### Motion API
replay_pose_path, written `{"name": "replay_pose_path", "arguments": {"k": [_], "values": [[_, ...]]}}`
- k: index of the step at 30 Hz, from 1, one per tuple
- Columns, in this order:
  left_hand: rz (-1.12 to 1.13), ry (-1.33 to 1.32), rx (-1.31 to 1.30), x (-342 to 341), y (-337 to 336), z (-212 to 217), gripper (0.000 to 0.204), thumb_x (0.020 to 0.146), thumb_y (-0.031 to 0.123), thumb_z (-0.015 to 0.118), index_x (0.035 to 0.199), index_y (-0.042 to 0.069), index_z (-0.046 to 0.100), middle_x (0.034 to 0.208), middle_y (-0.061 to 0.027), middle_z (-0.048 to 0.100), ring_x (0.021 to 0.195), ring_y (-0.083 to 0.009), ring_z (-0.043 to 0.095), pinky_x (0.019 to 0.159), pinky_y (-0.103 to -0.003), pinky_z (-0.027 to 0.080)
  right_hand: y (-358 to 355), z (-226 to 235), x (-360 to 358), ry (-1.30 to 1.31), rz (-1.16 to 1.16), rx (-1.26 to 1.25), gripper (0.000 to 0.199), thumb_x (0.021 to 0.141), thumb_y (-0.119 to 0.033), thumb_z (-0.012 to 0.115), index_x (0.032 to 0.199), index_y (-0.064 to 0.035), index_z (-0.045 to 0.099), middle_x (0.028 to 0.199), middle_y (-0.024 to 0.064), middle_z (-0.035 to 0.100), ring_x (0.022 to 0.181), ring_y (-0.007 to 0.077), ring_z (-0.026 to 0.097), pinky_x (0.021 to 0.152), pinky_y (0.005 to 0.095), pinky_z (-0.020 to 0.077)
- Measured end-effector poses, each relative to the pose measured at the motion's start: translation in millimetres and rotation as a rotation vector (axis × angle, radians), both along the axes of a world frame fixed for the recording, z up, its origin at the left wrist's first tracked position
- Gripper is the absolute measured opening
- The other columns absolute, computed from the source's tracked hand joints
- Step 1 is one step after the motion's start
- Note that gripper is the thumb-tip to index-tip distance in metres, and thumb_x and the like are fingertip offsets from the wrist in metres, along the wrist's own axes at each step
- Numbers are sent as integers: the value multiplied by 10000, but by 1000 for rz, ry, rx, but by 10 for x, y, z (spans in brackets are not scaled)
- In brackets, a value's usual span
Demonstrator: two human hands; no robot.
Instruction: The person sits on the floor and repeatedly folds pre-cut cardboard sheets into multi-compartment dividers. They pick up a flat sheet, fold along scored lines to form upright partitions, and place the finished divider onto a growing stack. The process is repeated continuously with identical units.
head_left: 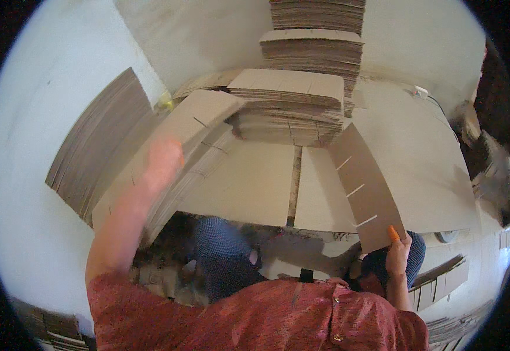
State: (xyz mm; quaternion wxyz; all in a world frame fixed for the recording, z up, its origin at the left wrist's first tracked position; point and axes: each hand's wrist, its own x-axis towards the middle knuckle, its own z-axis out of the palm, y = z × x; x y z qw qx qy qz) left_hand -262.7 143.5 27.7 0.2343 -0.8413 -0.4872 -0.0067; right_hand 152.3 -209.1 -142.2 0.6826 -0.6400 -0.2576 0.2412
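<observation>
Beside the tall cardboard stack [293, 105]: I count one slotted strip and one leaning bundle.
Slotted strip [365, 187]: right of the stack, plain brown card, three short slits along one edge.
Right hand [397, 257]: fingers clamped on the strip's lower end.
Left hand [162, 159]: blurred on the leaning bundle [173, 158], left of the stack; I cannot tell its fingers.

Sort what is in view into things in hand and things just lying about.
In hand:
- long slotted brown cardboard strip, gripped by the right hand
- slanted stack of slotted cardboard strips, under the blurred left hand

Lying about:
- tall piles of flat cardboard sheets
- leaning bundle of brown sheets
- large flat boards
</observation>
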Motion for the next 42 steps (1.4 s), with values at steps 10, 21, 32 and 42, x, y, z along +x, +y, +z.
{"name": "replay_pose_path", "arguments": {"k": [10, 21, 32, 42], "values": [[-341, 271, -204, 866, -1331, -1072, 238, 691, 97, 605, 894, -23, 582, 881, -176, 566, 818, -298, 577, 615, -381, 507, -37, -194, 148, 114, 45, 0, 216, 857, -132, 589, 974, 43, 640, 846, 9, 632, 754, 96, 545, 679, 247, 449], [-272, 44, -131, 823, -859, -1262, 272, 701, 203, 685, 855, -5, 600, 879, -172, 587, 874, -324, 565, 718, -405, 486, -95, -138, 146, 34, 96, -20, 204, 862, -134, 602, 974, 31, 646, 837, 3, 640, 740, 86, 541, 657, 255, 454], [-241, -12, -310, 1023, -768, -971, 326, 805, 301, 601, 690, -4, 605, 737, -215, 593, 688, -371, 592, 638, -466, 480, -180, 104, -6, -194, 99, -29, 172, 867, -102, 567, 954, 33, 630, 747, 1, 602, 699, 65, 480, 619, 235, 414], [-187, -476, -714, 1149, -746, -881, 212, 836, 149, 573, 973, -11, 594, 725, -126, 591, 605, -204, 557, 581, -361, 461, -200, 386, -59, -417, 146, 43, 142, 848, -68, 565, 919, 45, 612, 705, 54, 607, 644, 72, 491, 581, 246, 417]]}}
